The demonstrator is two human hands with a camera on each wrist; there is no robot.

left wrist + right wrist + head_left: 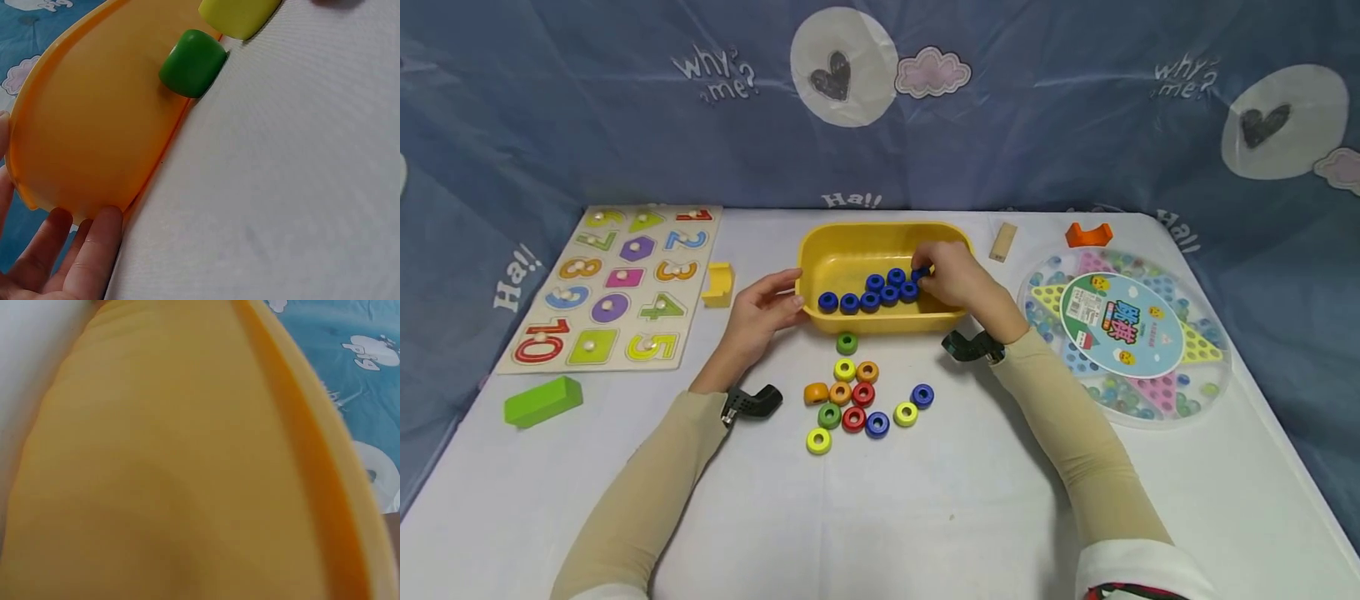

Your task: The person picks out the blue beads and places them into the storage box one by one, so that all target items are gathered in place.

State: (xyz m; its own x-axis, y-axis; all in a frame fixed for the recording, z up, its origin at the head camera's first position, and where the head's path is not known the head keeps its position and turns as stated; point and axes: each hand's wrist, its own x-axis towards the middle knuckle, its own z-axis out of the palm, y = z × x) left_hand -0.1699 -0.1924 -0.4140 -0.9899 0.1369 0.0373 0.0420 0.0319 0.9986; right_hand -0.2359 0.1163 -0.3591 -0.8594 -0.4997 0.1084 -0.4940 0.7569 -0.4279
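A yellow plastic basin (884, 323) stands at the back middle of the table, with several blue ring-shaped beads (869, 302) grouped on its floor. My right hand (953, 273) reaches over the right part of the basin and pinches a blue bead (919, 272); the basin's wall (156, 425) hides that hand in the right wrist view. At the basin's left end, my left hand (765, 310) touches the outer wall with fairly straight fingers (100, 244). Just in front of the basin lies a green bead (847, 342), near several yellow, orange, red, green and blue beads (863, 394).
To the left lie a number puzzle board (625, 287), a yellow block (718, 285) and a green block (543, 402). A round Chinese checkers set (1122, 325), a wooden block (1003, 242) and an orange block (1088, 235) are on the right. Printed blue cloth (1000, 142) hangs behind.
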